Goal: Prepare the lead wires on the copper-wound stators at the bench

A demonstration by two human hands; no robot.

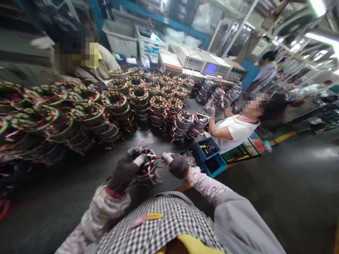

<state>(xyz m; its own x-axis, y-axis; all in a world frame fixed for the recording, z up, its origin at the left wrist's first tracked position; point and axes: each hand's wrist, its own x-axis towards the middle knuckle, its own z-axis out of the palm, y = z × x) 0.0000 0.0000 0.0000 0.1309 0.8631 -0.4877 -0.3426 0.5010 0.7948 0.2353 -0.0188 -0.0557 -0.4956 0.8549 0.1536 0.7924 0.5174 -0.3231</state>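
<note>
In front of me on the dark bench stands a motor stator (148, 173), a ring-shaped core with copper windings and red and white leads sticking out. My left hand (125, 173), in a dark glove with pale wraps on the fingers, is closed at the stator's upper left side, gripping among its leads. Just right of the stator, my right hand (178, 165), gloved and wrapped likewise, pinches the end of a reddish wire (159, 157) drawn out sideways from the windings. Its fingertips are pressed together. The exact grip of the left fingers is partly hidden.
Stacked stators (139, 102) fill the bench's left and far side. Blue bins (215, 165) with small parts and a tool stand to the right. A co-worker (238, 127) handles stators there; another person (79, 60) is at far left. Test instruments (212, 67) line the back.
</note>
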